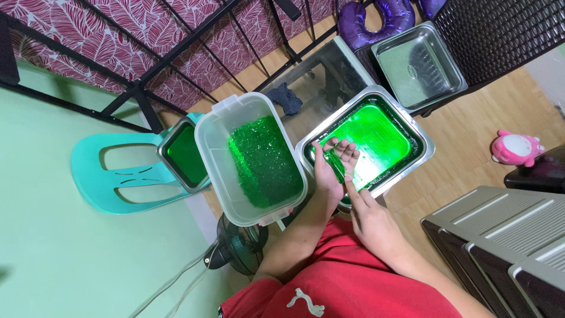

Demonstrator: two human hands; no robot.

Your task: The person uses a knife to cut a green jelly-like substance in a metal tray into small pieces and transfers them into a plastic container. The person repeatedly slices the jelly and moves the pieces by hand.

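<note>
Glossy green jelly (pixel 376 138) in rectangular steel tray (pixel 425 154)

The left hand (pixel 332 162) lies palm up and open over the steel tray of green jelly (pixel 376 141), a clear green piece resting on its fingers (pixel 347 152). The right hand (pixel 368 215), at 5 o'clock from it, points one finger at the tray's near rim. At 9 o'clock sits a clear plastic tub (pixel 250 159) of chopped jelly, then a smaller tray (pixel 182 156) on a teal chair (pixel 112 176). An empty steel tray (pixel 418 65) stands at 1 o'clock.
</note>
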